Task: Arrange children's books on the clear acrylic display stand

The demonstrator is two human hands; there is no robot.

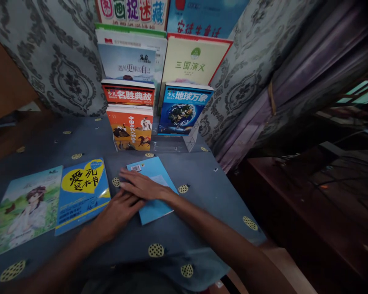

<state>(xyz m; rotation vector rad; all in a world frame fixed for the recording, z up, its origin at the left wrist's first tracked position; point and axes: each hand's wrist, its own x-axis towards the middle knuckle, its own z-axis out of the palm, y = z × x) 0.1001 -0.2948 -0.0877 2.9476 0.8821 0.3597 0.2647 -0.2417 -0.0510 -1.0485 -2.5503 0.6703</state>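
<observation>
A light blue book [156, 206] with a barcode at its top corner lies flat on the cloth-covered table [202, 204]. My right hand [145, 185] rests across this book with its fingers stretched out to the left, holding nothing. Just below it, my left hand [119, 214] reaches in flat, its fingers touching the right hand and partly hidden by it. To the left lies a blue book with a yellow heart [84, 192], close to my left hand. Beside that one is a green picture book with a drawn girl [30, 210].
A clear stepped stand [168, 143] at the back holds several upright books, among them an orange book [133, 128] and a blue book with a globe [184, 110]. Patterned curtains [73, 69] hang behind. A dark red cabinet [294, 204] with cables stands at the right.
</observation>
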